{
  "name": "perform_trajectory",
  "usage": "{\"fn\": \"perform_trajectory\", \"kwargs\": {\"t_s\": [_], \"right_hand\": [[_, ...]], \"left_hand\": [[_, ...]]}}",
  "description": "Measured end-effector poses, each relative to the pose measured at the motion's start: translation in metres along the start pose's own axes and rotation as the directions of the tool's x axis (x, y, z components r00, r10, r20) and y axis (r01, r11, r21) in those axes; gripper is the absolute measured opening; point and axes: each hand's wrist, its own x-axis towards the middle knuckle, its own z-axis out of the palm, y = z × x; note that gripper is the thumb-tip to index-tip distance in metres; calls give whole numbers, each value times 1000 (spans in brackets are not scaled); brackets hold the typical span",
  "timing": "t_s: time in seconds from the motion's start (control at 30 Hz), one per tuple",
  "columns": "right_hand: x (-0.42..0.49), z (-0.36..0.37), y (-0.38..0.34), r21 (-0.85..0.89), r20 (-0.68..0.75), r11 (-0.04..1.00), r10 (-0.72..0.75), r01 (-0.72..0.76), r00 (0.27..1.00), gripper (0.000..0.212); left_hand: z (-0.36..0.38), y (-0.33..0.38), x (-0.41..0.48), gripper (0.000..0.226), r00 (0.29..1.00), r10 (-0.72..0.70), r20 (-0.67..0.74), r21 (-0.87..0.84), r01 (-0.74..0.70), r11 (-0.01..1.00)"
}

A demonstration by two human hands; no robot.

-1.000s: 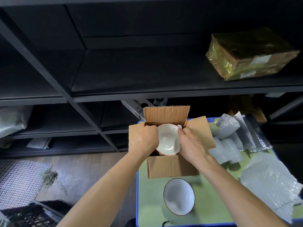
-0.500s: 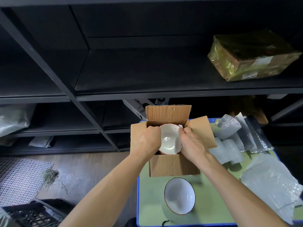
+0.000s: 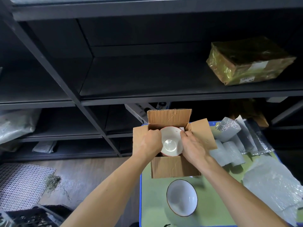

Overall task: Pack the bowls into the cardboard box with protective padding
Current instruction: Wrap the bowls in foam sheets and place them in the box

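Left fingers [image 3: 156, 134] curled together over left rim of bowl [image 3: 171, 141], tips hidden inside the box. Right fingers [image 3: 184, 134] bunched and curled at the right rim; can't tell if they pinch the rim or the white scrap [image 3: 182, 128] beside it. Left hand [image 3: 150, 143] and right hand [image 3: 193, 145] flank the bowl, which sits upright inside the cardboard box [image 3: 173, 167], flaps open. Box at far left corner of green table [image 3: 154, 202]. Second bowl [image 3: 182, 197] near the front edge, just in front of the box, apart from it. Foam rolls [image 3: 229, 151] and silver bubble wrap [image 3: 229, 128] right of the box; padding sheet [image 3: 270, 185] at the right edge. Gold-wrapped parcel [image 3: 249, 61] on black shelving [image 3: 131, 79] behind. Mesh panel [image 3: 21, 182] on the floor at left.
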Motion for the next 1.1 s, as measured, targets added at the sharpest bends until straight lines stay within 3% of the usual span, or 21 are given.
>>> {"fn": "perform_trajectory", "kwargs": {"t_s": [0.07, 0.13, 0.2, 0.43, 0.67, 0.9, 1.1], "right_hand": [[-3, 0, -1, 3, -12, 1000, -5, 5, 1000, 46], [-6, 2, -1, -16, -22, 1000, -14, 13, 1000, 41], [-11, 3, 0, -24, -20, 1000, -19, 18, 1000, 35], [-39, 10, 10, 90, -148, 991, -83, 97, 985, 30], [-85, 9, 19, 129, -274, 975, -138, 179, 952, 26], [-122, 20, 48, 178, -290, 981, -16, 70, 957, 12], [-150, 30, 88, 208, -190, 973, 136, -96, 972, 19]], "left_hand": [[-3, 4, -6, 23, 992, 109, 68, 178, -119, 977], [-2, 0, -7, 8, 977, 194, 84, 290, -210, 934], [-4, -5, -12, 17, 963, 261, 72, 366, -269, 891], [-13, -27, -47, 31, 906, 421, 42, 289, -414, 863], [1, -42, -79, 16, 821, 567, -70, 242, -537, 808], [34, -27, -97, 22, 734, 679, 0, 145, -672, 726], [77, -3, -110, 29, 687, 722, 77, 128, -725, 677]]}}
